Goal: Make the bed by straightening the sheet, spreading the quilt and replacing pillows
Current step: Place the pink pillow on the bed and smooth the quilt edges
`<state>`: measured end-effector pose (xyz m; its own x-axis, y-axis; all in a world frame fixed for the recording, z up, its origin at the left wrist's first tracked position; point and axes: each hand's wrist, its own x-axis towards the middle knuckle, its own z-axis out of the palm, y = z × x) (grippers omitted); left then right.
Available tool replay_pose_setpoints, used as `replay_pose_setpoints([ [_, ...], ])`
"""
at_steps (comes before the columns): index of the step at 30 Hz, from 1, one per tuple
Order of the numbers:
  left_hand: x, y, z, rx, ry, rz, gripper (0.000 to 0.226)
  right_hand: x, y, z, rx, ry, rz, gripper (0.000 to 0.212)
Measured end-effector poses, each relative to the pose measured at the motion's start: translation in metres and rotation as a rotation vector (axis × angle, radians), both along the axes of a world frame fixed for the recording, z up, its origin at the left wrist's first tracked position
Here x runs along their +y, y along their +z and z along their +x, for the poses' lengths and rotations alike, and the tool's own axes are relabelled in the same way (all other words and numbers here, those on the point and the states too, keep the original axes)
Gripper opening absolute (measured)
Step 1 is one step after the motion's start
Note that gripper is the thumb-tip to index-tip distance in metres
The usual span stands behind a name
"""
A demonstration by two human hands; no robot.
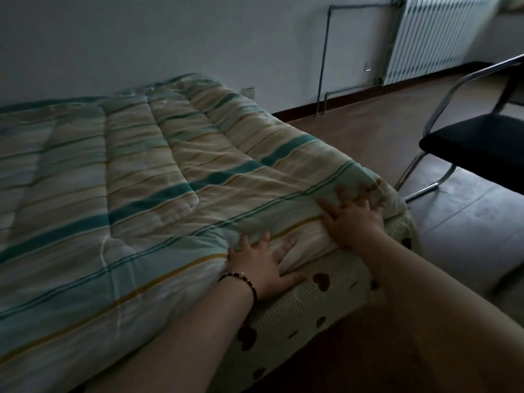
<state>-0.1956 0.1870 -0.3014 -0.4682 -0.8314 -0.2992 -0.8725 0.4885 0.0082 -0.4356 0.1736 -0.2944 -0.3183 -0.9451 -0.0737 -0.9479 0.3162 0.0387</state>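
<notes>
Hands (306, 245) flat on quilt (136, 165) edge.

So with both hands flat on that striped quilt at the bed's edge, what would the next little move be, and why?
Probably a sweep outward and down toward the near corner. The left hand and right hand lie with spread fingers on the quilt, which is bunched and creased between them, while its edge stops short of the heart-print sheet showing below. Smoothing there should flatten the folds.
</notes>
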Motion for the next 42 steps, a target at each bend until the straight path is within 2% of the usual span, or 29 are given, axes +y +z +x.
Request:
replay_pose_setpoints([
  [3,-0.011,0.003,-0.002,-0.033,-0.019,0.008,0.094,0.002,-0.003,0.006,-0.098,-0.050,0.019,0.051],
  [7,-0.023,-0.005,-0.005,-0.001,-0.046,-0.027,0.107,-0.004,-0.010,0.019,-0.134,-0.093,0.013,0.051],
  [14,-0.008,-0.004,0.001,0.038,0.003,-0.085,0.098,-0.003,-0.016,0.024,-0.151,-0.091,-0.015,0.053],
  [16,-0.007,-0.004,0.000,0.043,0.020,-0.092,0.099,-0.007,-0.016,0.021,-0.075,-0.028,-0.013,0.055],
  [19,-0.004,-0.004,-0.002,0.036,0.034,-0.079,0.096,-0.013,-0.011,-0.001,0.071,0.190,0.026,0.057],
  [21,-0.001,-0.004,-0.002,0.037,0.025,-0.075,0.094,-0.010,-0.009,-0.032,0.093,0.293,0.011,0.056],
  [23,0.005,-0.006,-0.004,0.025,0.012,-0.075,0.095,-0.007,-0.013,-0.067,0.086,0.292,-0.082,0.054],
  [25,0.011,-0.009,-0.010,0.018,0.017,-0.060,0.101,-0.011,-0.020,-0.096,0.032,0.191,-0.175,0.058],
  [29,0.026,-0.011,-0.051,0.028,-0.002,-0.058,0.108,-0.021,-0.022,-0.123,-0.214,-0.024,-0.150,0.064],
  [35,0.026,-0.013,-0.124,-0.070,0.037,-0.123,0.109,0.009,-0.025,-0.144,-0.397,0.050,-0.173,0.055],
  [38,0.033,-0.024,-0.155,-0.057,0.036,-0.240,0.100,0.018,-0.026,-0.149,-0.435,0.125,-0.140,0.054],
  [40,0.042,-0.029,-0.180,-0.013,0.007,-0.376,0.088,0.027,-0.035,-0.164,-0.545,0.184,-0.183,0.053],
  [42,0.049,-0.033,-0.198,0.063,-0.005,-0.468,0.074,0.040,-0.046,-0.178,-0.783,0.233,-0.283,0.058],
])
